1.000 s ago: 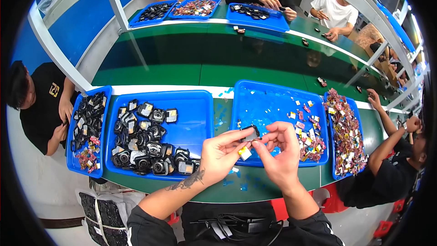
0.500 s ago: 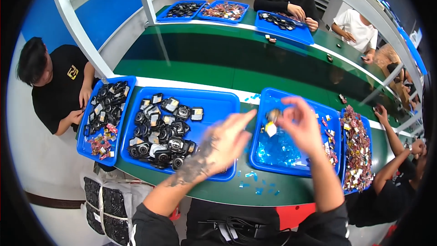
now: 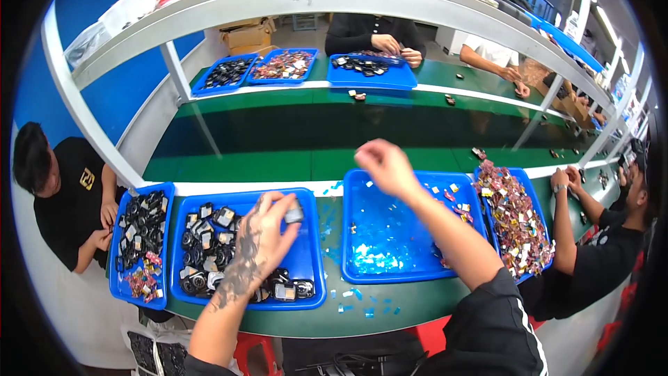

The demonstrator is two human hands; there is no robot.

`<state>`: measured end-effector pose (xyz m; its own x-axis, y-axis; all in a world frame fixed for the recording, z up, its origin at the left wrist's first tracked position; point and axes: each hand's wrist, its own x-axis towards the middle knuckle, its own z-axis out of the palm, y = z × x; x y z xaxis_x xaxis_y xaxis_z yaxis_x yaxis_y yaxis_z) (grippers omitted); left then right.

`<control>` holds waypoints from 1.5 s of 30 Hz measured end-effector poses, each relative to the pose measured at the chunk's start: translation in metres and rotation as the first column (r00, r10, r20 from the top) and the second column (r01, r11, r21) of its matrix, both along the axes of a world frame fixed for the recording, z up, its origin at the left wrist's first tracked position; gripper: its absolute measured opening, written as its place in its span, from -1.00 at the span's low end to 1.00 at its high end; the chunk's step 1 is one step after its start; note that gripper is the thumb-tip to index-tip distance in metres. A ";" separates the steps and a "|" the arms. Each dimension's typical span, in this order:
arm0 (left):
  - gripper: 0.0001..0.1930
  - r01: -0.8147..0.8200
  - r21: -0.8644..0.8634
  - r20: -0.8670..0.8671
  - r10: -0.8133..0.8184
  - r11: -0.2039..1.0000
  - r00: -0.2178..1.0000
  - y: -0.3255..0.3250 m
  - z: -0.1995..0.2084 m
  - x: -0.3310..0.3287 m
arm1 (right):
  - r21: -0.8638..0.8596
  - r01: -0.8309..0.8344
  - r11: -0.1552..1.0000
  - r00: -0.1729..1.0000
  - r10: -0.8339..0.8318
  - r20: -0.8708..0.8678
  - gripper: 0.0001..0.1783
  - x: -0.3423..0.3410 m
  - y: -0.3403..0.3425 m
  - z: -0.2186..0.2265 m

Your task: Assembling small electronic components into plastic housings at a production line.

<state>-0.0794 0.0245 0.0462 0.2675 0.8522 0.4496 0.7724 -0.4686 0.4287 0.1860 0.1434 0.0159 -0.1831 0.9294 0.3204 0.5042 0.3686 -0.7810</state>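
My left hand point(image 3: 263, 237) is over the blue tray of black devices point(image 3: 314, 237), its fingers closed on a small black device with a grey face point(image 3: 293, 212). Beneath and around it lie several black watch-like devices point(image 3: 209, 226), some with round dials, others with pale labels. My right hand point(image 3: 387, 168) is raised above the far edge of the second blue tray point(image 3: 358, 219). Motion smears its fingers, and I cannot see anything between them. Loose blue film pieces point(image 3: 383, 257) cover that tray's floor, with a few small reddish parts point(image 3: 452, 202) along its right side.
A tray heaped with reddish parts point(image 3: 515, 223) stands at the right, and a mixed tray point(image 3: 142, 237) at the left. Blue film scraps point(image 3: 362, 299) dot the green table. A white overhead frame point(image 3: 292, 1) spans the bench. Other people work left, right and across.
My left hand has gone left over the black devices and now holds one. My right hand has moved to its tray's far edge; the small yellow-and-white part no longer shows in it. The view has shifted.
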 end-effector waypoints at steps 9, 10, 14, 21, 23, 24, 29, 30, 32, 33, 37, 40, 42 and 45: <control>-0.63 0.570 -0.351 0.917 0.150 0.743 0.369 -0.010 -0.015 0.073 | -0.323 -0.225 0.919 0.928 0.101 -0.360 -0.77 -0.011 -0.120 0.016; -0.63 0.576 -0.352 0.918 0.152 0.738 0.366 -0.009 -0.020 0.072 | -0.421 -0.252 0.872 0.924 0.087 -0.372 -0.72 -0.001 -0.118 0.019; -0.77 0.569 -0.348 0.938 0.274 0.745 0.215 -0.008 -0.032 0.068 | -0.037 0.211 0.977 0.803 -0.151 0.576 -0.85 0.082 -0.106 0.023; -0.75 0.640 -0.378 0.924 0.321 0.669 0.210 -0.012 -0.035 0.065 | -0.059 0.245 0.968 0.756 -0.152 0.637 -0.88 0.155 -0.116 -0.008; -0.70 0.640 -0.393 0.917 0.331 0.660 0.222 -0.013 -0.034 0.063 | 0.047 0.165 0.985 0.755 -0.157 0.637 -0.91 0.155 -0.115 -0.009; -0.64 0.645 -0.406 0.911 0.338 0.648 0.234 -0.014 -0.033 0.064 | 0.044 0.162 0.986 0.757 -0.153 0.635 -0.91 0.153 -0.116 -0.008; -0.69 0.578 -0.381 0.919 0.229 0.721 0.321 -0.013 -0.041 0.063 | 0.219 0.188 0.957 0.906 -0.255 0.338 -0.94 0.105 -0.132 0.038; -0.73 0.559 -0.388 0.891 0.141 0.733 0.432 -0.012 -0.043 0.063 | 0.207 0.141 0.968 0.938 -0.198 0.286 -0.93 0.092 -0.140 0.048; -0.77 0.516 -0.365 0.832 0.024 0.775 0.554 -0.014 -0.034 0.075 | 0.060 0.002 0.998 0.958 -0.019 0.286 -0.91 0.074 -0.157 0.063; -0.78 0.501 -0.340 0.802 -0.032 0.795 0.596 -0.018 -0.033 0.075 | 0.045 -0.093 0.995 0.964 0.079 0.255 -0.91 0.062 -0.160 0.061; -0.82 0.503 -0.324 0.686 -0.167 0.801 0.709 -0.033 -0.024 0.078 | -0.145 -0.185 0.972 0.983 0.183 -0.025 -0.84 0.019 -0.168 0.053; -0.85 0.507 -0.289 0.718 -0.167 0.812 0.676 -0.036 -0.039 0.070 | -0.284 -0.228 0.932 0.969 0.188 -0.159 -0.86 0.002 -0.167 0.053; -0.86 0.550 -0.242 0.755 -0.201 0.799 0.625 -0.036 -0.039 0.073 | -0.309 -0.210 0.928 0.963 0.141 -0.230 -0.86 0.001 -0.166 0.042; -0.89 0.544 -0.216 0.787 -0.185 0.811 0.588 -0.037 -0.038 0.076 | -0.272 -0.179 0.946 0.967 0.119 -0.223 -0.86 0.002 -0.167 0.041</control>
<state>-0.0036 -0.0125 0.0080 0.3514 0.8913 0.2866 -0.0573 -0.2851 0.9568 0.1881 -0.0231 0.0571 -0.2866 0.9540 0.0882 0.2823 0.1721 -0.9438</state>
